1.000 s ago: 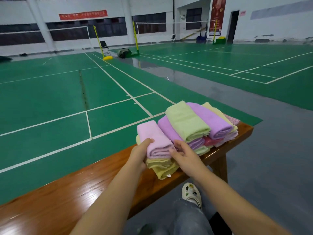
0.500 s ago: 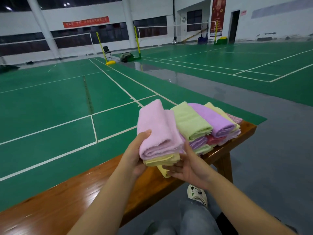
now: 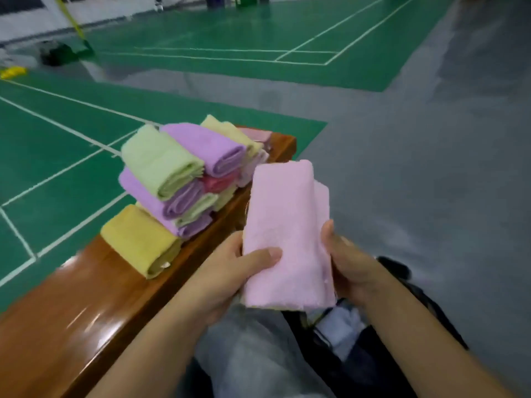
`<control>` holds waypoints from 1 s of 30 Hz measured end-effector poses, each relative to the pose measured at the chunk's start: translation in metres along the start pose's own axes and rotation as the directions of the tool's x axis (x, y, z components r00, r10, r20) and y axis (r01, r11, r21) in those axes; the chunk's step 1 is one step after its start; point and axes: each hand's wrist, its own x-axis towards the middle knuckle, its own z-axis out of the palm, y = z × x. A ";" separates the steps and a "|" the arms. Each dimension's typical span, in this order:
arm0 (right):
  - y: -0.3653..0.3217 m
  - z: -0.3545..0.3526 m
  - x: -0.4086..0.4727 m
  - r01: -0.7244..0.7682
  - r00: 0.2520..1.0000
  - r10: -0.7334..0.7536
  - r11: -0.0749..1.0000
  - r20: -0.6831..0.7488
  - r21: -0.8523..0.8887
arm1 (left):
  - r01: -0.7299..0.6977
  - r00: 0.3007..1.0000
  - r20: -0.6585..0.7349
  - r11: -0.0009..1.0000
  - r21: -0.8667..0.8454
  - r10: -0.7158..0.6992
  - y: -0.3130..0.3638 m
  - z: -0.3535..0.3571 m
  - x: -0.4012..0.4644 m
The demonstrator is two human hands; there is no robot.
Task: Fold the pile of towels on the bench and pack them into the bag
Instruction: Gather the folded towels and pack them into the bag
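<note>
A folded pink towel [image 3: 284, 225] is held in the air between both hands, off the bench's near side. My left hand [image 3: 230, 271] grips its lower left edge with the thumb across the front. My right hand [image 3: 347, 265] holds its right edge, thumb up along the side. Below the towel a black bag [image 3: 370, 366] lies open by my leg, with something white inside. On the wooden bench [image 3: 94, 308] a stack of folded towels [image 3: 184, 170] in green, purple, yellow and red stays put, with a yellow folded towel [image 3: 138, 239] at its near end.
Green badminton courts with white lines spread left and behind the bench. Grey floor lies to the right. My knee in grey trousers [image 3: 253, 357] shows between my arms. A dark bag [image 3: 57, 54] and a yellow post base [image 3: 13, 71] sit far off.
The pink towel has come off the stack and moved right and toward me, over the bag. The yellow towels under it stayed on the bench. My view swung down and right.
</note>
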 end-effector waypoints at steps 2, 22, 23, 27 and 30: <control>0.003 -0.037 -0.015 -0.008 0.993 0.003 0.999 -0.120 -0.044 | 0.061 0.998 0.017 0.994 0.093 -0.063 -0.022 0.026 0.028; 0.231 -0.297 -0.117 -0.232 0.386 0.600 0.798 -0.700 0.556 | 0.789 0.614 0.034 0.614 0.010 -0.789 -0.240 0.126 0.188; 0.243 -0.301 -0.116 -0.214 0.373 0.628 0.775 -0.683 0.595 | 0.803 0.595 0.040 0.596 0.011 -0.803 -0.245 0.125 0.191; 0.268 -0.318 -0.099 -0.167 0.342 0.666 0.737 -0.663 0.655 | 0.826 0.563 0.045 0.563 -0.028 -0.825 -0.255 0.120 0.198; 0.279 -0.332 -0.078 -0.193 0.306 0.674 0.735 -0.672 0.649 | 0.835 0.550 0.041 0.547 -0.058 -0.834 -0.261 0.115 0.198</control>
